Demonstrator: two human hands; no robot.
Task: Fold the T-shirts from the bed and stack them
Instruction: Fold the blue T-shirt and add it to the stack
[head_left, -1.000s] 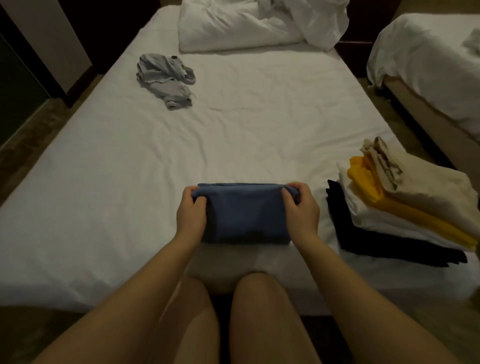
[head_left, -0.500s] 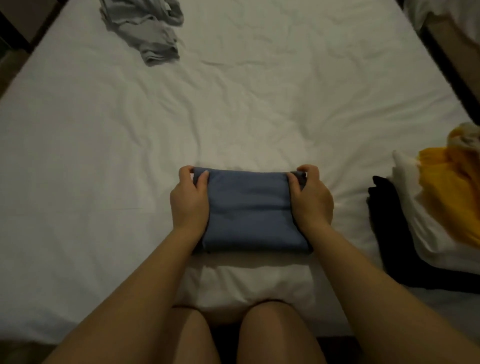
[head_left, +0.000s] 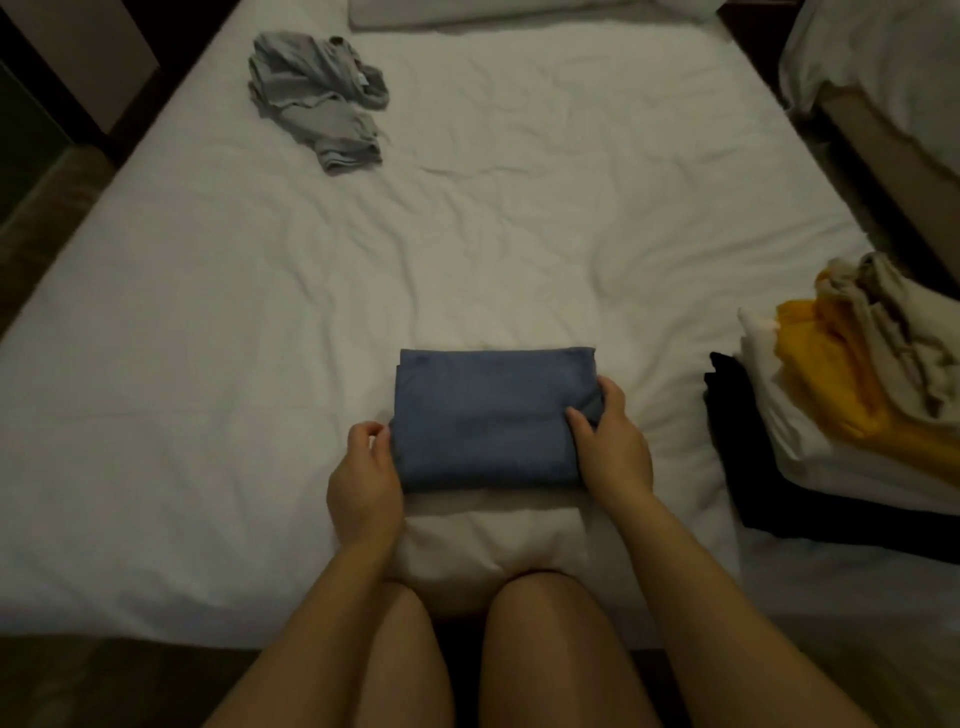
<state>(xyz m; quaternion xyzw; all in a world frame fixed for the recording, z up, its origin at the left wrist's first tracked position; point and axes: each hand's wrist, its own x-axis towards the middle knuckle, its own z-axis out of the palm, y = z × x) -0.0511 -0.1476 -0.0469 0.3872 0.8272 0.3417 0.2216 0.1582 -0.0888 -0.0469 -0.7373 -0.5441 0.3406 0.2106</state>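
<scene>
Folded blue T-shirt (head_left: 488, 415), lower centre of bed (head_left: 208, 312).
Right hand (head_left: 615, 452) fingers pinch its edge; left hand (head_left: 363, 475) fingers curl alongside, grip unclear.

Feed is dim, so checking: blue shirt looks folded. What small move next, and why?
Probably lift the blue shirt and carry it right onto the stack: it lies folded into a compact rectangle, the right hand grips its right edge, the left hand is at its left edge.
</scene>
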